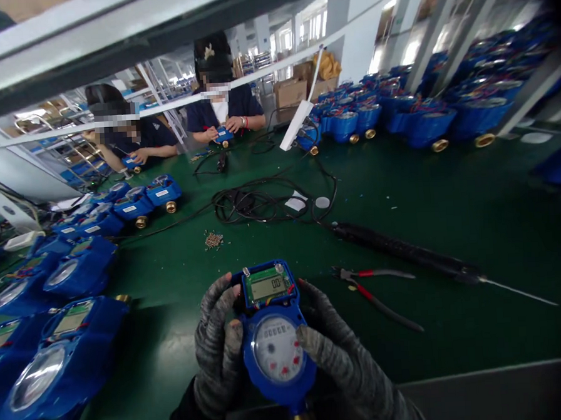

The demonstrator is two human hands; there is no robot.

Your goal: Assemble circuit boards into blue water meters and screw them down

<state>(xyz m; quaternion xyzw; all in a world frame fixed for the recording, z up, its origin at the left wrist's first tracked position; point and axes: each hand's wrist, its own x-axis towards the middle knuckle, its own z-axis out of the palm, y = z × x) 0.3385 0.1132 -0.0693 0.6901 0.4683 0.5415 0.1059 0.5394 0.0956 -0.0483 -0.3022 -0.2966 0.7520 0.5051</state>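
Note:
A blue water meter (277, 345) with a round dial and a brass pipe end is between my hands at the table's front edge. Its upper box lies uncovered, with a green circuit board and a small display (268, 288) reading about 0.0. My left hand (217, 351), in a grey glove with bare fingertips, curls round the meter's left side. On the opposite side my right hand (345, 363), gloved alike, grips it, thumb by the dial. Right of the meter lie open cutting pliers (379, 292) with red and black handles. Beyond them rests a long black electric screwdriver (405, 247).
Several similar meters (81, 270) stand along the left, and many more (426, 121) at the back right. A small heap of screws (213, 240) and a coiled black cable (242, 202) lie mid-table. Two co-workers (223, 113) sit opposite, handling meters. A metal bar crosses overhead.

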